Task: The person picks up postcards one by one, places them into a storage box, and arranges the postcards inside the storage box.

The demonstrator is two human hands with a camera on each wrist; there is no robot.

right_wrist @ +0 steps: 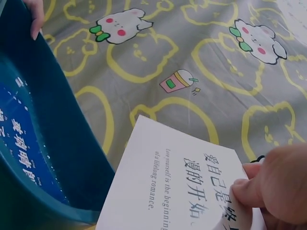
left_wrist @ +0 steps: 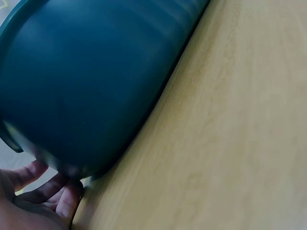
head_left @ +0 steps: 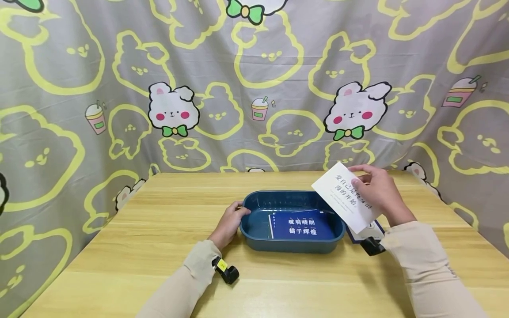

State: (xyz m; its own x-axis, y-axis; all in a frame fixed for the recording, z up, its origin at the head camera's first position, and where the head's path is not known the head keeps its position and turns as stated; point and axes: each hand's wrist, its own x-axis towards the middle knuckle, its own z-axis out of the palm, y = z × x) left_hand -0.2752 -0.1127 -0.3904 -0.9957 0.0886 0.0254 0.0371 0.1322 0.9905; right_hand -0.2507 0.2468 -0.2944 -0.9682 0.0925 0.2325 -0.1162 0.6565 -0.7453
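Note:
A dark teal plastic basin (head_left: 292, 245) stands on the wooden table. My left hand (head_left: 228, 224) holds its left end, thumb at the rim and fingers against the outer wall, as the left wrist view shows. Above the basin's right end, my right hand (head_left: 379, 192) pinches a white card (head_left: 338, 201) printed with Chinese characters; smaller English lines show in the right wrist view. The card is tilted, and the thumb lies over its printed face. Inside the basin lies a blue card (head_left: 298, 225) with white characters.
Beside the basin's right end, partly under the raised card, a white card with a dark blue border (head_left: 374, 227) lies on the table (head_left: 159, 256). A grey curtain (head_left: 222, 57) with yellow and white cartoon animals hangs behind the table.

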